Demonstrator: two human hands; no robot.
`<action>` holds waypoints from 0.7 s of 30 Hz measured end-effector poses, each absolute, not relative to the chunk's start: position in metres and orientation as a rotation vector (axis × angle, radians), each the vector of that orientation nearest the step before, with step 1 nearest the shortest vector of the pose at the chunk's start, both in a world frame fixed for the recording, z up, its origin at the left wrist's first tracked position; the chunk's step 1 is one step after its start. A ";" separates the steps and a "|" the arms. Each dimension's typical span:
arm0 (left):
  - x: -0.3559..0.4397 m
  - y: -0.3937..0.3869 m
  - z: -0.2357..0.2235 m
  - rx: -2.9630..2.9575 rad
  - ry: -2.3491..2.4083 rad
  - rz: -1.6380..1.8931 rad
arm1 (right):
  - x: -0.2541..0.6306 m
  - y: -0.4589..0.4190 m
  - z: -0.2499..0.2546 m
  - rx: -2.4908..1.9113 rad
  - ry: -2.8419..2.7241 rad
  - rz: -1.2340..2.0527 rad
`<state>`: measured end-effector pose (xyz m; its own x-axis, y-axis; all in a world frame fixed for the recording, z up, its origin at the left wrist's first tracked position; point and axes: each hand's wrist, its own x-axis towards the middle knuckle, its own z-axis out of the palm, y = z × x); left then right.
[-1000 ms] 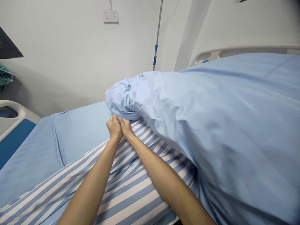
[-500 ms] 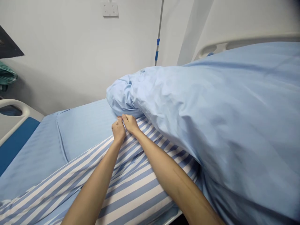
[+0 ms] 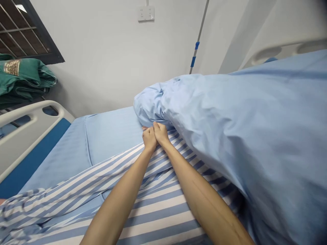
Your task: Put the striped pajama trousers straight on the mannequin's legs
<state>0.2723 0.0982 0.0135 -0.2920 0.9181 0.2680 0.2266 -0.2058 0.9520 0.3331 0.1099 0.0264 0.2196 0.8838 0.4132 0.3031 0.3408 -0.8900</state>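
My left hand (image 3: pixel 149 137) is closed in a fist beside my right hand (image 3: pixel 160 132), which is also closed, and the two touch. Both are over the far edge of a blue-and-white striped garment (image 3: pixel 155 204), close under the bunched end of a light blue quilt (image 3: pixel 204 102). Whatever my fingers grip is hidden from above. A small patch of skin (image 3: pixel 144 128) shows just past my left fist; whose it is I cannot tell. The garment appears worn by a person lying on the bed, with another bit of skin (image 3: pixel 2 201) at its lower left end.
Under the garment lies a blue sheet (image 3: pixel 112 129). A bed end board (image 3: pixel 33 136) stands at left, with folded green cloth (image 3: pixel 25 81) and a barred window (image 3: pixel 22 30) beyond. A metal pole (image 3: pixel 201 29) and a socket (image 3: pixel 146 13) are by the far wall.
My view has turned left, so the scene sits further right, and more of the window, green cloth and end board shows. Both fists stay closed at the same place by the quilt.
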 end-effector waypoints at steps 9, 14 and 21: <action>0.273 0.095 0.016 1.478 1.517 1.479 | 0.346 0.120 0.015 -1.332 -1.417 0.430; 0.263 0.088 0.020 1.445 1.468 1.380 | 0.344 0.118 0.010 -1.365 -1.482 0.374; 0.139 -0.012 0.034 1.610 1.570 1.168 | 0.341 0.109 0.016 -1.404 -1.502 0.338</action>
<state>0.1391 -0.0120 0.0337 -0.0857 0.9801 0.1793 0.4536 -0.1218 0.8828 0.3411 0.1091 0.0165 0.1861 0.8655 0.4651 0.5828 0.2839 -0.7614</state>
